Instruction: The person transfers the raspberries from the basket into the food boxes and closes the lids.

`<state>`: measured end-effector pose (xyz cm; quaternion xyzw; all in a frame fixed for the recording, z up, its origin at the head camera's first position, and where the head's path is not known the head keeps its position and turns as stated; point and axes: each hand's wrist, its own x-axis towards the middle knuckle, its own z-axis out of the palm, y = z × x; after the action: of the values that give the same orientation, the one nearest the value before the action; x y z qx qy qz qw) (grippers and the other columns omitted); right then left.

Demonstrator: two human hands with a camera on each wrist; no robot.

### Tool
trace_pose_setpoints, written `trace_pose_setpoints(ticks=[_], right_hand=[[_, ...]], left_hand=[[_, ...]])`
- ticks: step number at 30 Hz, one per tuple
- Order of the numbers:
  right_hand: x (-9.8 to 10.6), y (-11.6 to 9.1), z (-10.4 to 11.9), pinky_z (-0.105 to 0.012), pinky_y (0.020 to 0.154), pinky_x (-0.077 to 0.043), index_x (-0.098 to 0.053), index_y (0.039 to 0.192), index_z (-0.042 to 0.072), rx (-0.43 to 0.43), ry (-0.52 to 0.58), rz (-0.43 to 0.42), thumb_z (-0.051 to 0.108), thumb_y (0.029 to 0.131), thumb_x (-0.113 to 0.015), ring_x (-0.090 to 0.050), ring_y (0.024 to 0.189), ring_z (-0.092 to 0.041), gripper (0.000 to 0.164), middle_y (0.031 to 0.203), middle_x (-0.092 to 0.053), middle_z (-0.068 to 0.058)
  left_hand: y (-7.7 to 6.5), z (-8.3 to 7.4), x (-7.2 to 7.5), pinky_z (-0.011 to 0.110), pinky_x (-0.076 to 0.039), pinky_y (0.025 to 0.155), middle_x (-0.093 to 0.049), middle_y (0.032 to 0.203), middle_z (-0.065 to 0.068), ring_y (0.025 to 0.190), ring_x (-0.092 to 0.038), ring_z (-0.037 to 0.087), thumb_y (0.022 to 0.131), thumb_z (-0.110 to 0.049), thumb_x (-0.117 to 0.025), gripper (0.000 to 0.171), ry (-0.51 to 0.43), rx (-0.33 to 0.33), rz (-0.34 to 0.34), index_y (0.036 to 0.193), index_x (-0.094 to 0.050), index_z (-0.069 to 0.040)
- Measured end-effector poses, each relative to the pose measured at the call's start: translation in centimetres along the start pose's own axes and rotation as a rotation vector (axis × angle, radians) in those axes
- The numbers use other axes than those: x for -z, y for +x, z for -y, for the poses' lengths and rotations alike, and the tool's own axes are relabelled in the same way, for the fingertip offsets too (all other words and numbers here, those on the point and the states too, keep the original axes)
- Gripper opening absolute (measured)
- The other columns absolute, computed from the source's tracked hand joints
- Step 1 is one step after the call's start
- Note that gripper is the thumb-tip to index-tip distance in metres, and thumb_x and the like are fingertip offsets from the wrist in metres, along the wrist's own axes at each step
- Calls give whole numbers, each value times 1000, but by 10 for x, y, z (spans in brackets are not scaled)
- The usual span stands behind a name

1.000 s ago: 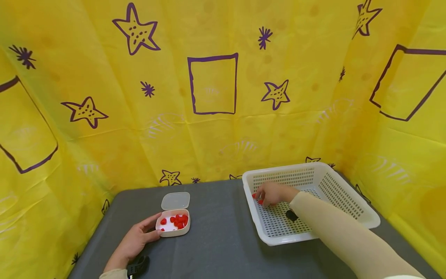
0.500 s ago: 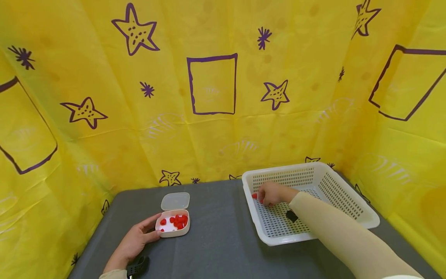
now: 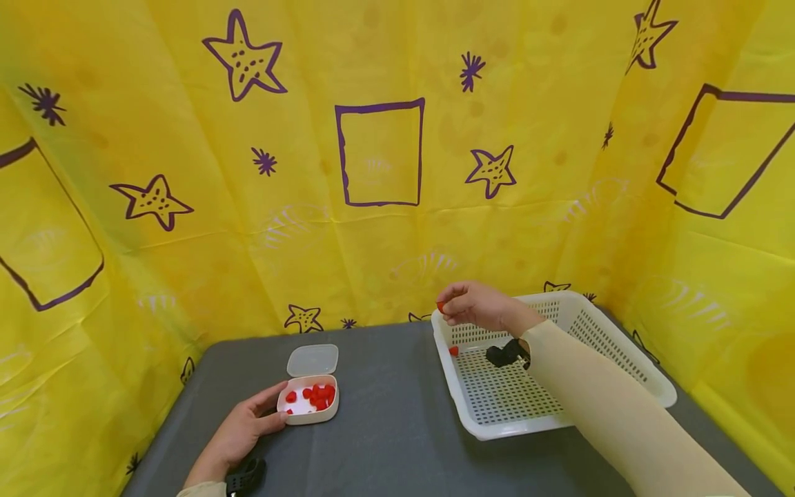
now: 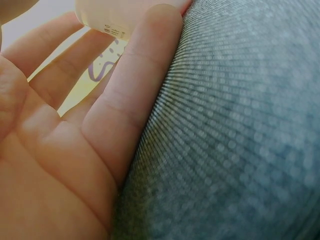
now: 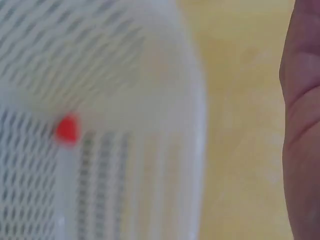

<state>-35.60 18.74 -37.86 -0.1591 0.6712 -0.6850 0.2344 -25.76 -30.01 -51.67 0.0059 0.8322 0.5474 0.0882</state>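
Note:
My left hand (image 3: pixel 245 422) holds the left end of a small pale box (image 3: pixel 313 417), thumb at the near side and fingers at the far side. Several small red berries (image 3: pixel 321 395) lie inside it, mostly toward the right. The left wrist view shows fingertips against the box's wall (image 4: pixel 107 17). Above the left rim of a white perforated basket (image 3: pixel 467 407), my right hand (image 3: pixel 481 306) pinches a red berry (image 3: pixel 441 306) between thumb and fingers. Another red berry (image 3: pixel 454 351) sits in the basket's left corner; it appears blurred in the right wrist view too.
A translucent lid (image 3: pixel 313 360) lies just behind the box. Both containers stand on a dark grey tabletop (image 3: pixel 379 414). Yellow patterned cloth (image 3: pixel 379 262) rises behind and on both sides. A black band (image 3: pixel 506 353) is at my right wrist, over the basket.
My right hand has risen out of the basket toward its back left rim, with one red berry in its fingers. The left hand and box have stayed in place.

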Motion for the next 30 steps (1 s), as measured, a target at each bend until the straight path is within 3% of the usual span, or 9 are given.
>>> trace_pose_setpoints(ticks=[5,11,16,22,30], right_hand=[[-45,24,14,-41,84,-55,-59,116,-12,25,-19,-2,-3,94,-63,-64,86,-29,24,101,-61,-19],[-120,55,7,-40,77,-58,-65,113,-9,14,-148,1,-4,90,-66,-67,79,-30,23,94,-67,-17],[-171,72,-2,-37,70,-59,-70,103,-3,9,-219,-38,-4,88,-70,-69,74,-29,16,89,-69,-15],[-198,78,-5,-34,69,-59,-71,102,0,22,-253,-70,-2,89,-71,-68,72,-23,13,88,-68,-11],[-208,80,-8,-37,75,-58,-71,107,3,3,-208,-79,1,92,-69,-69,79,-23,15,92,-69,-7]], left_hand=[[-1,-1,0,38,-50,94,-52,141,21,129,-47,38,87,-21,-78,68,6,-7,-5,147,-50,-9],[-1,1,0,33,-51,91,-52,141,22,128,-48,38,88,-20,-77,67,0,-14,7,148,-49,-8],[-1,-2,-1,38,-51,93,-53,140,21,128,-48,38,87,-22,-78,68,2,-7,4,148,-50,-9],[-2,-4,-1,38,-51,92,-54,140,21,126,-50,38,87,-23,-78,68,9,1,1,148,-50,-9],[-1,-4,0,36,-51,92,-52,141,23,127,-50,38,90,-22,-76,68,7,-17,36,149,-47,-7]])
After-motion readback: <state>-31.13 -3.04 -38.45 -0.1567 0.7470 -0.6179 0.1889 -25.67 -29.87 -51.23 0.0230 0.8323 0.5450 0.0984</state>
